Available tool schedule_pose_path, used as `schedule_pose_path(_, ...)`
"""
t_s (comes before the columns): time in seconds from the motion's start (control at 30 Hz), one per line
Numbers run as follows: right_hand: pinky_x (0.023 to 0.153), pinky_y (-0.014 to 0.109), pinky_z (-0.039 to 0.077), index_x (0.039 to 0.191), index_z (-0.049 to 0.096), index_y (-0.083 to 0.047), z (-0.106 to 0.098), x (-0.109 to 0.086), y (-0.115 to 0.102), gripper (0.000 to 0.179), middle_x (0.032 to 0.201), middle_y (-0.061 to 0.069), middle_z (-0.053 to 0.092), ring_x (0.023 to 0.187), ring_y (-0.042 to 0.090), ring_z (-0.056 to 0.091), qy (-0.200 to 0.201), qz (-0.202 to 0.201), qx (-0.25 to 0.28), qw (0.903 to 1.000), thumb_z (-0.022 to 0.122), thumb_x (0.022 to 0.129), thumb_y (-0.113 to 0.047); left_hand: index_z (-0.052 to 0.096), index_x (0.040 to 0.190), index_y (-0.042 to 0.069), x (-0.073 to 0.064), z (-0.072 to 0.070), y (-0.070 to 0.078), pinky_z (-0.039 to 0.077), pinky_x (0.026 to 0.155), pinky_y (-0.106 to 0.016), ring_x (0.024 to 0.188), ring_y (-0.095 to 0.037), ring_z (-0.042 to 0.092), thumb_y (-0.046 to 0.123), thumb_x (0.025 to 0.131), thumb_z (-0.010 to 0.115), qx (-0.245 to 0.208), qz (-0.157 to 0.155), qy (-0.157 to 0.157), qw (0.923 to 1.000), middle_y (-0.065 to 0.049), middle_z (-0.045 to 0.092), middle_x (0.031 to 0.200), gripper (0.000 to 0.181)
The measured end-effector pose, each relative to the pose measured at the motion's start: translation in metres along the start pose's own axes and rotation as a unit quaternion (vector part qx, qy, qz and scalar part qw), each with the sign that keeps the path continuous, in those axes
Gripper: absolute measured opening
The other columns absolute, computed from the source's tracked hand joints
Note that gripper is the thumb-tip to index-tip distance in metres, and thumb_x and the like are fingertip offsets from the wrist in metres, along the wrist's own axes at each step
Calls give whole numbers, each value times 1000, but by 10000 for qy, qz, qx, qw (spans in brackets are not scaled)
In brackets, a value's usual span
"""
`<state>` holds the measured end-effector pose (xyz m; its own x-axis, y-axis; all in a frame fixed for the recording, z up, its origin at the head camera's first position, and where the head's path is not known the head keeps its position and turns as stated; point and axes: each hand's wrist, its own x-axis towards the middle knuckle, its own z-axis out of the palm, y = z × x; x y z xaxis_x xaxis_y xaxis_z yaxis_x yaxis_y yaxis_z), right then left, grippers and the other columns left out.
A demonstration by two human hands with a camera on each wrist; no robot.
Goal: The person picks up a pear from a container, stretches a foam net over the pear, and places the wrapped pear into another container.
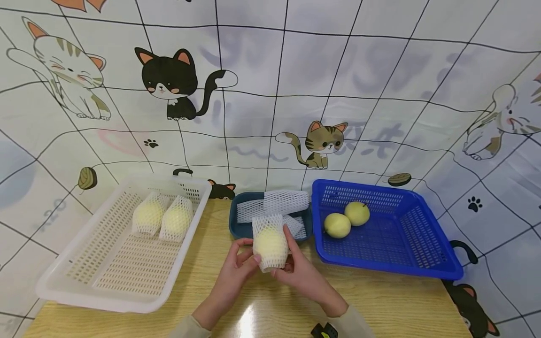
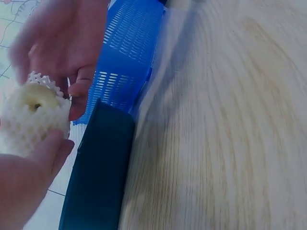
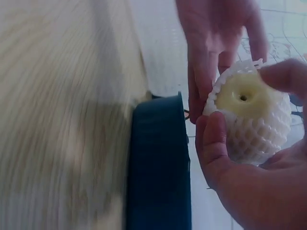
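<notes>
Over the front edge of the dark teal basket, both hands hold a round pale-yellow pear (image 1: 270,244) in a white foam net sleeve (image 1: 267,220). The left hand (image 1: 237,270) grips its left side, thumb on the front. On the other side, the right hand (image 1: 302,274) holds it between thumb and fingers. Both wrist views show the pear's dimpled end (image 3: 243,98) bare at the opening of the net. More white foam nets (image 1: 287,201) lie in the teal basket (image 1: 233,230), partly hidden behind the held pear.
At left stands a white basket (image 1: 158,300) with two net-wrapped pears (image 1: 149,215) at its far end. A blue basket (image 1: 389,270) on the right holds two bare pears (image 1: 337,226). A small black object (image 1: 324,330) sits near the right sleeve. Behind hangs a cat-patterned cloth (image 1: 253,70).
</notes>
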<state>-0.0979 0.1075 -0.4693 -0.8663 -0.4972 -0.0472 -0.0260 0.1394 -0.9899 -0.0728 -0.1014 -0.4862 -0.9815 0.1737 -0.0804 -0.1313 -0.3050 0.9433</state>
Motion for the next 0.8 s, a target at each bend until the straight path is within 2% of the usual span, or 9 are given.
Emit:
schedule_pose_path(0.13,85,31,58,167,5,-12,2,1,4,95,158,28,35,107,30,64,306,-510,-816,9949,67,96,-2,25,151,7,-1,-1,3,51,102,-33,120,-18,61,14,106,56,-399,-201,-215,9988,-26,47,150,54)
schedule_pose_path(0.27,89,37,59,165,21,-7,6,0,4,83,163,25,32,120,38,62,615,-1076,-1676,9780,67,97,0,13,162,15,-1,-1,5,50,102,-33,122,-19,59,22,109,52,-689,-306,-209,9969,-25,44,150,66)
schedule_pose_path(0.33,89,37,59,163,28,-6,8,-1,4,77,163,24,33,126,39,59,721,-1383,-2141,9643,68,98,-1,7,164,18,0,0,5,50,102,-33,124,-20,58,24,110,52,-811,-319,-186,9960,-26,40,153,71)
schedule_pose_path(0.4,87,36,60,160,35,-4,10,-3,3,70,162,25,35,128,40,58,809,-1769,-2663,9441,67,98,-1,1,165,18,0,0,5,49,103,-32,127,-21,56,25,110,52,-864,-321,-165,9956,-27,35,157,75)
schedule_pose_path(0.57,88,46,59,154,48,-4,12,-6,4,59,156,25,44,126,41,60,1071,-2475,-3882,8812,66,98,-3,-10,165,15,3,3,4,47,105,-30,131,-21,55,27,109,54,-813,-301,-48,9962,-28,32,161,85)
schedule_pose_path(0.63,88,50,58,153,50,-7,12,-8,5,58,156,23,44,125,41,61,1104,-2554,-4118,8678,67,98,-5,-11,165,14,4,4,3,46,105,-30,132,-20,53,27,109,54,-850,-293,-1,9960,-28,32,161,87)
schedule_pose_path(0.8,78,43,61,151,55,-11,14,-14,6,52,156,22,45,115,32,69,1097,-2718,-4435,8470,67,100,-11,-7,165,13,5,7,2,45,106,-29,139,-21,45,29,110,53,-1219,-359,60,9919,-24,24,165,83)
